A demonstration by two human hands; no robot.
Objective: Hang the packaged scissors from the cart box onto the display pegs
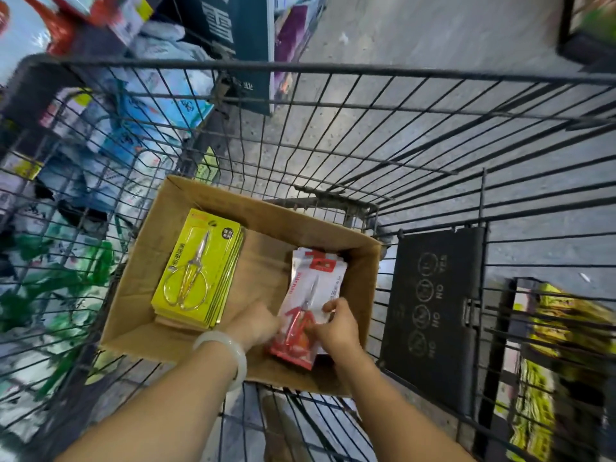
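Red-white scissors pack [308, 305] in cardboard box [203, 198] | left hand [258, 323], right hand [335, 326] reach down, fingers pinching its sides

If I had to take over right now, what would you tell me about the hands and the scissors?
Left hand: reaching into the cardboard box, fingers at the left edge of the red-and-white scissors packs; grip unclear.
Right hand: fingers curled on the right edge of the top red-and-white pack.
The yellow scissors packs lie stacked on the box's left side, untouched.
The box sits in the wire cart.
Done: nothing hung that I can see; no pegs in view.
Left: lift the packs out and hang both stacks.
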